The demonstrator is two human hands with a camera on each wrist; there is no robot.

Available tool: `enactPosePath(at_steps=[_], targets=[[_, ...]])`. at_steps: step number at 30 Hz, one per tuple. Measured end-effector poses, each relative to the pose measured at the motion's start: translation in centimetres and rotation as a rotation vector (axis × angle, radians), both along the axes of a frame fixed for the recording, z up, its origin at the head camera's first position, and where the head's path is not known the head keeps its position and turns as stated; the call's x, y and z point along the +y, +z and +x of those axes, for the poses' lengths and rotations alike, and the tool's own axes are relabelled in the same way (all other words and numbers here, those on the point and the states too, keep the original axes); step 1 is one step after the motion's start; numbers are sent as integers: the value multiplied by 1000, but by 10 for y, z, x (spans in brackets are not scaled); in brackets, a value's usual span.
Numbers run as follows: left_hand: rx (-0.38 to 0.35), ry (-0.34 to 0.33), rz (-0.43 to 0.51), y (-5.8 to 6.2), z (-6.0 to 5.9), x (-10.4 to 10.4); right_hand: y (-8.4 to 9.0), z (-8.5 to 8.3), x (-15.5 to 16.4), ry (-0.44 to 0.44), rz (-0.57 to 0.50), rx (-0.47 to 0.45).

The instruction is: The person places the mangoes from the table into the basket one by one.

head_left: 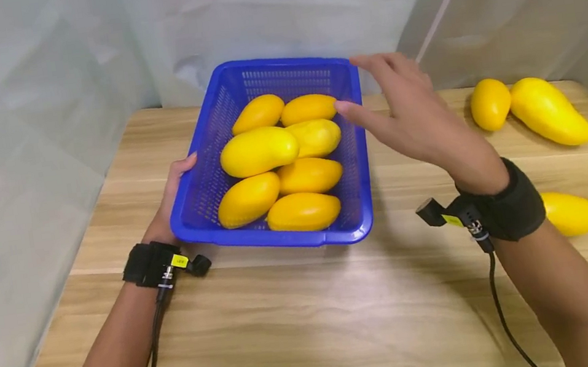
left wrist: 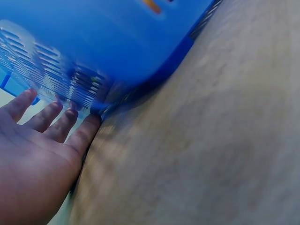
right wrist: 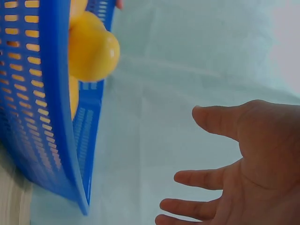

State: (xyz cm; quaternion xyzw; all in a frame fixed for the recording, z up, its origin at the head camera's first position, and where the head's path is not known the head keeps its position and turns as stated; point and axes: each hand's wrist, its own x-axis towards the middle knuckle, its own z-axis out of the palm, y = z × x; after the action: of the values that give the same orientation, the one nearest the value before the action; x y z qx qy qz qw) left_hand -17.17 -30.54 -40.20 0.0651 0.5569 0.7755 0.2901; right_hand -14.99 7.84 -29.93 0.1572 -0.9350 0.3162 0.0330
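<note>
Left hand (head_left: 171, 206) flat against left wall of blue basket (head_left: 200, 189), fingers straight. Right hand (head_left: 413, 112) above basket right rim, fingers spread, holding nothing. Mangoes (head_left: 259, 151) inside basket.

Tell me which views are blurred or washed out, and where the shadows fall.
Head view: sharp, evenly lit, with soft shadows under the basket and right hand. Left wrist view: basket wall and table smeared by blur; left hand dim. Right wrist view: pale, hazy backdrop, mango slightly soft.
</note>
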Motion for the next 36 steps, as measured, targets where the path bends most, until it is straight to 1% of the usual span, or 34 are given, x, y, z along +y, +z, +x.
enactPosePath(at_steps=[4, 5, 10, 13, 17, 21, 24, 26, 31, 36], targets=[[-28, -6, 35, 1, 1, -4, -5, 11, 12, -59, -66, -9], [-45, -9, 44, 2, 2, -5, -7, 13, 16, -74, -80, -9], [-91, -35, 85, 5, 4, -13, -12, 14, 32, -167, -104, 6], [-96, -39, 119, 6, 8, -22, -17, 8, 39, -210, -115, -5], [-104, -48, 156, 7, 13, -34, -24, -3, 51, -243, -134, -33], [-97, -43, 156, 6, 15, -41, -28, -12, 66, -288, -130, -72], [-73, -33, 114, 5, 16, -42, -29, -16, 78, -329, -121, -101], [-65, -35, 107, 5, 16, -42, -32, -18, 86, -349, -119, -113], [-94, -42, 177, 6, 16, -40, -42, -25, 98, -377, -150, -125], [-115, -35, 189, 6, 15, -40, -54, -35, 107, -395, -190, -137]])
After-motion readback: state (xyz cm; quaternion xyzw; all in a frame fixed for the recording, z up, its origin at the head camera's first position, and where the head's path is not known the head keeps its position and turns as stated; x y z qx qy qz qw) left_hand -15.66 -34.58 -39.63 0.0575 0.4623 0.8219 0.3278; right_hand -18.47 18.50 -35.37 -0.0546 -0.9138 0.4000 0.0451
